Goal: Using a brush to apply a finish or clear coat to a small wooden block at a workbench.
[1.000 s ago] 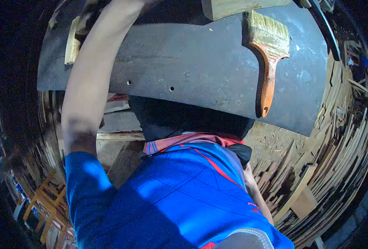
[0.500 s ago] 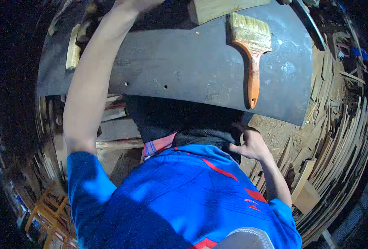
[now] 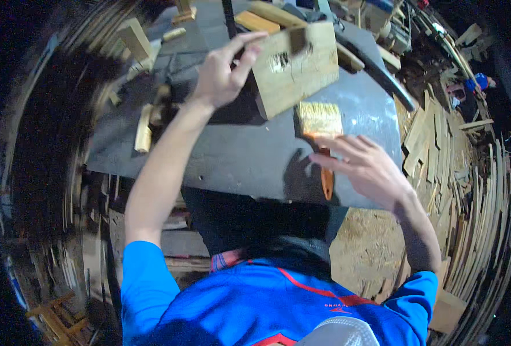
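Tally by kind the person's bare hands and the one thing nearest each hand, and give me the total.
Hands: 2, the left hand and the right hand
Wooden blocks: 1, the pale block by the left fingers
Brushes: 1, the orange-handled brush by the right fingers
Total: 4

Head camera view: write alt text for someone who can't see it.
A bare right hand is over a broad orange-handled paintbrush lying on a dark grey tabletop; the left hand is at the left edge of a pale, squared wooden block. Long, thin wooden strips lie at far right.
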The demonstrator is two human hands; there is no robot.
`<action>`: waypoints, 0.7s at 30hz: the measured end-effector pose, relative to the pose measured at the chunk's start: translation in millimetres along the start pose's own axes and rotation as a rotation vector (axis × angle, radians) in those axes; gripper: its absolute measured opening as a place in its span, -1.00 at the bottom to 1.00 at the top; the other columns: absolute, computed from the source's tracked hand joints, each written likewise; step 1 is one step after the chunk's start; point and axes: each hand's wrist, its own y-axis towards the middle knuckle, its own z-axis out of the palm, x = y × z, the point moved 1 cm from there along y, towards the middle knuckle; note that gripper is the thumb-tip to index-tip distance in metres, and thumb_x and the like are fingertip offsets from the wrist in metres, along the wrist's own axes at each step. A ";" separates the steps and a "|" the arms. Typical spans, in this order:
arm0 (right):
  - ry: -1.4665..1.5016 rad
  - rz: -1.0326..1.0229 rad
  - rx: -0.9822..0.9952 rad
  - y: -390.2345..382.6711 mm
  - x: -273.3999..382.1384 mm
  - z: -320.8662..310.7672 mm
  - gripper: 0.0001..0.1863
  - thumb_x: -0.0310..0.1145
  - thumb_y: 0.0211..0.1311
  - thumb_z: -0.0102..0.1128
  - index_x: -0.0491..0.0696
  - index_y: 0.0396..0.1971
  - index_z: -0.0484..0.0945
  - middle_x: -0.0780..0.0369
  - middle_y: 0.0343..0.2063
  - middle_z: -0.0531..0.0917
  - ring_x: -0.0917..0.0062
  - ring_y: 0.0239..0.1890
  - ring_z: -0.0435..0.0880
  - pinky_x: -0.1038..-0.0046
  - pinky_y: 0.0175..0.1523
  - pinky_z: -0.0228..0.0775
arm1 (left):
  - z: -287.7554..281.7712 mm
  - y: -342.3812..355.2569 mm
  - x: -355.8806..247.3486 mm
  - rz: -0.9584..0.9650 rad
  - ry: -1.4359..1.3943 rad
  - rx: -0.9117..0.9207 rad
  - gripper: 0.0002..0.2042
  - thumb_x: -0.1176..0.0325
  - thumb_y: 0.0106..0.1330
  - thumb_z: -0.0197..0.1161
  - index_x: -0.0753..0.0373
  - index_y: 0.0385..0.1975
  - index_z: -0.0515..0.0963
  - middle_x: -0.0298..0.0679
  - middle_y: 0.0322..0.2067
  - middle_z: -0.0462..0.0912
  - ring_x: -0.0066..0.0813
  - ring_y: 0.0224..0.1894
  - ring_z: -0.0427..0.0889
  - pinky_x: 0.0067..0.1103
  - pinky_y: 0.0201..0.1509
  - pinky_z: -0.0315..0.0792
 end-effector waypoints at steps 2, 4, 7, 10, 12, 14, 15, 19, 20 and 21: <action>-0.092 -0.111 0.043 11.2 -2.8 3.9 -0.60 -0.40 0.05 0.17 0.01 -0.02 0.55 0.25 0.09 0.53 0.42 0.11 0.52 0.41 0.14 0.41 | 3.5 1.6 3.6 0.040 -0.032 -0.032 -0.64 0.11 0.49 0.06 0.12 0.13 0.56 -0.13 -0.19 0.74 -0.50 -0.10 0.67 -0.53 0.04 0.49; -0.024 -0.108 0.139 17.3 -1.5 4.4 -0.65 -0.47 -0.03 0.21 0.01 -0.14 0.58 0.29 -0.10 0.55 0.43 0.04 0.54 0.40 0.11 0.43 | 1.1 2.7 -0.5 -0.024 -0.049 0.017 -0.65 0.12 0.49 0.06 0.11 0.13 0.57 -0.13 -0.17 0.75 -0.50 -0.08 0.68 -0.52 0.04 0.50; -0.015 -0.129 0.002 30.5 -9.9 -7.3 -0.66 -0.39 -0.08 0.27 0.03 -0.20 0.56 0.30 -0.30 0.52 0.43 -0.12 0.58 0.39 -0.01 0.45 | -6.8 4.5 -2.2 0.012 -0.027 0.006 -0.63 0.10 0.44 0.15 0.09 0.15 0.56 -0.16 -0.16 0.75 -0.52 -0.13 0.70 -0.53 -0.06 0.54; 0.043 -0.099 -0.155 40.1 -29.0 -41.5 -0.68 -0.39 -0.15 0.35 0.03 -0.28 0.54 0.29 -0.36 0.55 0.37 -0.31 0.61 0.39 -0.19 0.45 | -6.5 6.3 -4.1 0.049 -0.067 0.033 -0.47 0.14 0.27 0.38 0.00 0.25 0.47 -0.20 -0.10 0.74 -0.47 -0.18 0.71 -0.52 -0.10 0.58; 0.345 0.030 -0.293 41.2 -43.0 -58.0 -0.74 -0.50 -0.09 0.33 -0.01 -0.33 0.54 0.27 -0.39 0.58 0.38 -0.40 0.61 0.42 -0.27 0.44 | -4.9 2.2 -7.4 0.002 0.001 0.033 -0.40 0.18 0.25 0.40 0.00 0.31 0.40 -0.21 0.02 0.69 -0.44 -0.16 0.71 -0.48 -0.06 0.58; 0.473 0.228 -0.429 37.2 -57.7 -58.7 -0.83 -0.53 0.01 0.30 -0.07 -0.36 0.55 0.24 -0.43 0.61 0.45 -0.48 0.61 0.45 -0.33 0.42 | -2.9 -1.3 -10.1 -0.017 -0.077 0.067 -0.36 0.17 0.23 0.42 0.03 0.33 0.38 -0.20 0.12 0.63 -0.39 -0.08 0.71 -0.43 -0.02 0.59; 0.562 0.238 -0.667 30.9 -73.4 -45.2 -0.86 -0.47 0.11 0.35 -0.08 -0.33 0.58 0.28 -0.48 0.63 0.59 -0.50 0.62 0.54 -0.37 0.41 | 5.2 1.2 -12.2 0.072 -0.097 0.067 -0.34 0.17 0.22 0.43 0.06 0.34 0.36 -0.18 0.11 0.64 -0.36 -0.05 0.72 -0.41 0.00 0.59; 1.147 0.367 -1.053 42.6 -86.1 -15.5 -0.87 -0.53 0.24 0.26 -0.17 -0.21 0.61 0.22 -0.37 0.71 0.63 -0.46 0.64 0.57 -0.29 0.49 | 4.2 -6.8 -25.5 0.096 -0.034 0.132 -0.43 0.15 0.23 0.41 0.13 0.24 0.47 -0.10 -0.03 0.71 -0.31 -0.07 0.75 -0.41 -0.01 0.59; 1.072 0.306 -0.971 46.3 -83.5 -11.8 -0.83 -0.55 0.23 0.25 -0.18 -0.17 0.61 0.20 -0.34 0.72 0.60 -0.44 0.66 0.56 -0.27 0.50 | 6.4 -9.1 -27.5 0.047 -0.021 0.155 -0.44 0.12 0.23 0.41 0.12 0.23 0.48 -0.07 -0.13 0.73 -0.19 -0.15 0.75 -0.37 -0.05 0.60; 0.995 0.257 -0.886 48.8 -78.4 -12.1 -0.79 -0.56 0.22 0.25 -0.19 -0.14 0.61 0.18 -0.32 0.73 0.57 -0.42 0.68 0.55 -0.24 0.52 | 8.2 -10.6 -27.3 -0.005 -0.016 0.185 -0.44 0.10 0.22 0.41 0.11 0.22 0.50 -0.05 -0.23 0.75 -0.07 -0.22 0.75 -0.32 -0.09 0.61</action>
